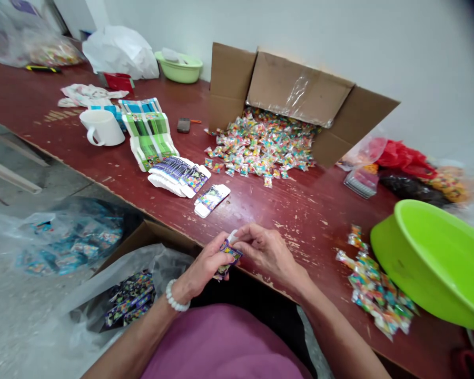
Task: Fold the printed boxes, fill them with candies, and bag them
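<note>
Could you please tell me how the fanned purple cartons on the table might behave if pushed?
The purple cartons would probably slide and spread, since they overlap in a row. Each looks thin and flat, so likely light and easily bent.

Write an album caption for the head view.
Left hand holding a small purple box, right hand at its flap, before heaped wrapped candies.

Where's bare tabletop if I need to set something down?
Mainly between the candy pile, the right hand and the large green basin; a smaller patch of table lies between the white mug and front edge. It's crowded around the purple cartons and loose candies beside the basin.
</note>
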### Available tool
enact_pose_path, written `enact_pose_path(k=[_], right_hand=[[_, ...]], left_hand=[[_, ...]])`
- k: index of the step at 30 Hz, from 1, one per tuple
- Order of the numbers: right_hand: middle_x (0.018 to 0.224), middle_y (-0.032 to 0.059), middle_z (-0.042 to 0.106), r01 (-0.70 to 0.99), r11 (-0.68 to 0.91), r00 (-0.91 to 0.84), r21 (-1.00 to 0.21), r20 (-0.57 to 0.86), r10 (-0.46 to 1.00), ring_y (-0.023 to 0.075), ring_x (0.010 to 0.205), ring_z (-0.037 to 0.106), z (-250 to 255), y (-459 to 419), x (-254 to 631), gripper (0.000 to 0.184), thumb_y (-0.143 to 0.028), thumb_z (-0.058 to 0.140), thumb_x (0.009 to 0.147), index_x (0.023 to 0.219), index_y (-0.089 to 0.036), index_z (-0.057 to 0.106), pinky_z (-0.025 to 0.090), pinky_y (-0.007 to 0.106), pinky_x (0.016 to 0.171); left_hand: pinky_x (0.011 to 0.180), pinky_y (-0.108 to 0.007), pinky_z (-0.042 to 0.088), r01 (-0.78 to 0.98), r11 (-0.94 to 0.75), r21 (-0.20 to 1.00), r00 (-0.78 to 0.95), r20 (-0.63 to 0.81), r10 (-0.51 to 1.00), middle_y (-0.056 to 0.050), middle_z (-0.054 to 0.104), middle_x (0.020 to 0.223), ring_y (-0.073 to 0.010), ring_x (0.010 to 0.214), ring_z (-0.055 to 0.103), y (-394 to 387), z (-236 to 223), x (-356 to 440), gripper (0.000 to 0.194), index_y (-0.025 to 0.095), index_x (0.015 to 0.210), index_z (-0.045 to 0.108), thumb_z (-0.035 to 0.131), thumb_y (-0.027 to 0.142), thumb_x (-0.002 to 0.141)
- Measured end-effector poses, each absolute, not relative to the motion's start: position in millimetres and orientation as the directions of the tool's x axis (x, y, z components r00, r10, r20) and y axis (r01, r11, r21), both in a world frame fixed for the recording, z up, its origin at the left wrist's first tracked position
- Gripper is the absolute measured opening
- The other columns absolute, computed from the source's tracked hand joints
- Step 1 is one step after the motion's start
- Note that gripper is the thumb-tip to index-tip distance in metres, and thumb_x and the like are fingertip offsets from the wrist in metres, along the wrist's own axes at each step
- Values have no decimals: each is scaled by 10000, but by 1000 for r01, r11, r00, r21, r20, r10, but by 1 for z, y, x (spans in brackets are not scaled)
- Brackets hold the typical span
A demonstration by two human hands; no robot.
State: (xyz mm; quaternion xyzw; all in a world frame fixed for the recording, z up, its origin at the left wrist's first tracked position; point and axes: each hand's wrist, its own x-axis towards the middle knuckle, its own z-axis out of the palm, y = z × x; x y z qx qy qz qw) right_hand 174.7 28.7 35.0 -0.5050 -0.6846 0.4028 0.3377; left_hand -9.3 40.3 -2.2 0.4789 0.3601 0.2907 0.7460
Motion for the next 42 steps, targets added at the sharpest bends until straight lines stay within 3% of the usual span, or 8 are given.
enact_pose_path(k=[5, 7, 10, 17, 24, 33, 38, 42], right_hand=[[949, 26, 697, 216, 44, -43, -975, 36, 998, 154, 795, 637, 28, 27, 175, 196, -350, 631, 905, 1059, -230, 643, 494, 276, 724], [904, 11, 672, 118, -36, 22, -992, -34, 999, 139, 729, 600, 21, 27, 176, 329, -355, 743, 812, 1089, -232, 614, 481, 260, 667], [870, 5, 661, -19, -170, -109, -985, -167, 980, 139, 711, 595, 13, 26, 171, 447, -398, 785, 762, 1124, -233, 584, 486, 259, 644], [742, 6, 655, 73, -57, -47, -996, -60, 997, 111, 549, 566, 6, 21, 154, 262, -433, 676, 860, 969, -195, 690, 467, 235, 513], [662, -7, 660, -204, -171, -63, -964, -161, 985, 108, 529, 575, 12, 26, 155, 300, -451, 767, 775, 792, -172, 658, 496, 227, 499], [751, 7, 685, 2, 14, -32, -1000, 14, 999, 109, 542, 579, 0, 17, 156, 191, -390, 704, 859, 838, -206, 659, 481, 228, 501], [976, 67, 740, 267, 362, -138, -893, 337, 931, 197, 908, 698, 8, 18, 159, 71, -277, 656, 907, 908, -233, 712, 544, 324, 807], [1069, 84, 729, 214, 291, -172, -933, 257, 951, 213, 1016, 694, 17, 17, 157, 117, -283, 616, 933, 884, -220, 701, 545, 345, 874]], left_hand=[[476, -254, 491, -231, 532, 814, 452, -394, 800, -71, 670, 726, -144, 519, 581, 40, -2, -7, 526, 115, 947, 662, 470, 601, 886], [470, -251, 499, -255, 525, 812, 429, -392, 814, -70, 673, 706, -148, 519, 592, 41, 0, -6, 512, 110, 920, 675, 537, 599, 857], [452, -235, 505, -273, 465, 842, 405, -338, 850, -47, 673, 728, -147, 555, 597, 39, 3, -4, 428, 133, 931, 678, 648, 544, 813], [424, -229, 498, -341, 520, 783, 416, -370, 831, -36, 672, 715, -136, 505, 591, 31, -2, 2, 423, 145, 983, 664, 573, 541, 869], [422, -249, 510, -324, 516, 793, 400, -379, 834, -25, 681, 733, -142, 480, 605, 33, 2, 0, 366, 167, 954, 624, 614, 520, 859], [461, -232, 496, -347, 558, 754, 461, -380, 802, -37, 691, 766, -138, 547, 604, 27, 3, 2, 490, 166, 1106, 666, 564, 588, 878], [415, -243, 483, -412, 621, 667, 448, -445, 775, -16, 671, 712, -143, 485, 596, 28, 8, 2, 489, 174, 1174, 627, 596, 555, 868], [422, -245, 485, -422, 616, 666, 416, -461, 784, -9, 662, 698, -139, 474, 587, 29, 9, 3, 521, 170, 1210, 616, 543, 577, 894]])
